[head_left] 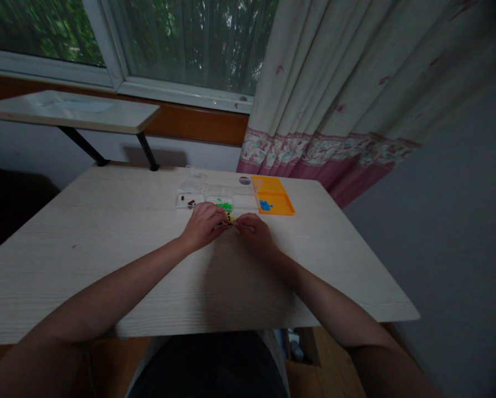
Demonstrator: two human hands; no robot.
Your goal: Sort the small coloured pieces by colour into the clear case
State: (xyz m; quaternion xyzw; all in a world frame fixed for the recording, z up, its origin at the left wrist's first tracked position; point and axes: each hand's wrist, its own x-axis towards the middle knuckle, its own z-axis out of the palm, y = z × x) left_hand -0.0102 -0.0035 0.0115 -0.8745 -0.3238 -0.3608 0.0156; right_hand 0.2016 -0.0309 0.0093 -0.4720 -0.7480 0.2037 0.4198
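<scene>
My left hand (205, 225) and my right hand (257, 233) meet above the table, fingertips nearly touching. Pinched between them is a small yellow and dark piece (230, 217), mostly hidden by the fingers; its exact kind is too small to tell. Just beyond my hands, a clear plastic box (213, 192) holds small green pieces (224, 207). To its left, dark brown pieces (191, 203) lie in another clear box (179, 203). An orange open case (281, 203) at the right has small blue pieces (265, 205) in it.
All this stands on a pale wood table (148, 265). A dark round object (244, 181) lies near the back edge. At the back left, a raised shelf (119, 115) rests on black legs. A curtain (314, 110) hangs behind the right side, beside a window.
</scene>
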